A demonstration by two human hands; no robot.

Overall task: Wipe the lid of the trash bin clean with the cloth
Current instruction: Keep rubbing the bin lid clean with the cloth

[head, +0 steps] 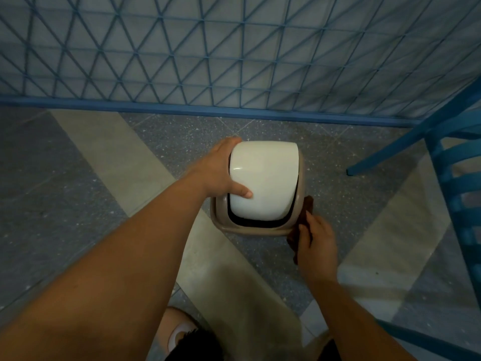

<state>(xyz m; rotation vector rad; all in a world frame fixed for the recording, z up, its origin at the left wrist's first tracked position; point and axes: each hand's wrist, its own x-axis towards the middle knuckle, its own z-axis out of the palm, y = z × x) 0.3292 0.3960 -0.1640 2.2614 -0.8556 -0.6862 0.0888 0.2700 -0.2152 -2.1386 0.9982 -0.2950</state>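
A small trash bin stands on the floor, with a cream swing lid [265,178] set in a beige rim [221,222]. My left hand [218,170] grips the lid's left side, thumb on top and fingers curled over the far left edge. My right hand [316,241] is shut on a dark brown cloth [308,204], pressed against the rim's near right corner. Part of the cloth hangs below the hand. The bin's body is hidden under the lid.
A blue wire-mesh fence [234,61] with a blue base rail runs across behind the bin. A blue chair [447,162] stands close on the right, one leg reaching toward the bin. The floor is grey speckled tile with pale bands. My foot shows at the bottom.
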